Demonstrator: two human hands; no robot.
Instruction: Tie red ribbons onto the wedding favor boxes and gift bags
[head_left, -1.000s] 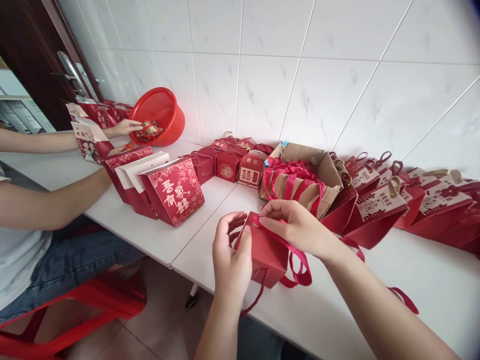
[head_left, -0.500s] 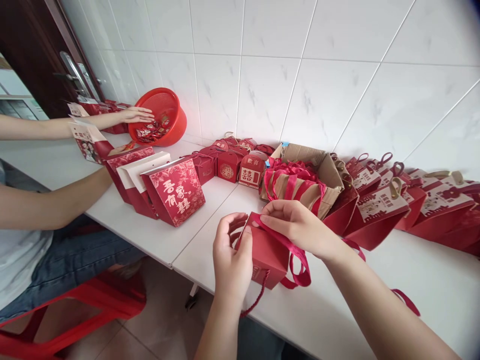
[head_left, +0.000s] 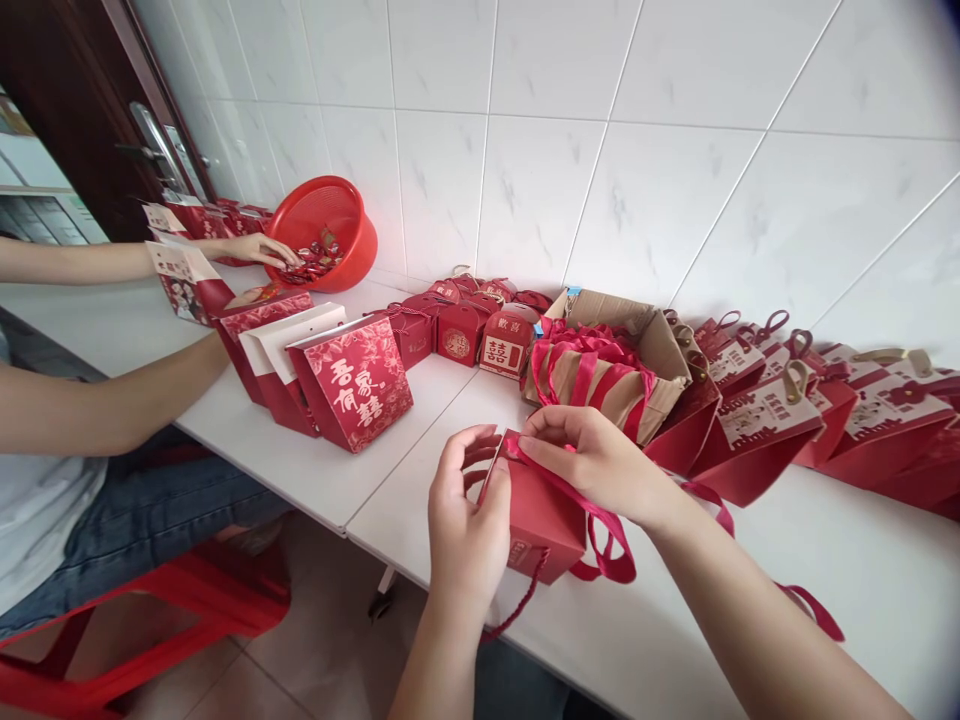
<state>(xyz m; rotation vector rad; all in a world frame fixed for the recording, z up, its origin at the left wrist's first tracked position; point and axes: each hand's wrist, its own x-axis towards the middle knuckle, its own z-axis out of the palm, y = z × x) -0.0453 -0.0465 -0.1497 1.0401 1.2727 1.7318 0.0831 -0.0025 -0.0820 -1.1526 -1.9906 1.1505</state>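
Observation:
A small red box (head_left: 551,530) rests near the front edge of the white table (head_left: 750,590), with a twisted red cord hanging from its near side. My left hand (head_left: 471,505) is closed around the box's left end, thumb on top. A pinkish-red ribbon (head_left: 611,550) lies over the box top and loops down its right side. Its upper end is pinched between the thumb and fingers of my right hand (head_left: 581,455), close to my left fingertips. The box's far side is hidden behind my hands.
Behind my hands stands a cardboard box (head_left: 660,365) of ribbons. Red gift boxes (head_left: 457,335) line the wall, with gift bags (head_left: 765,430) at right and printed bags (head_left: 360,385) at left. A person's hand (head_left: 262,250) reaches into a red basket (head_left: 360,245) of small packets.
The ribbon loop has shifted slightly right, and the box has turned slightly under my hands. At the basket, the person's fingers have lowered into the packets.

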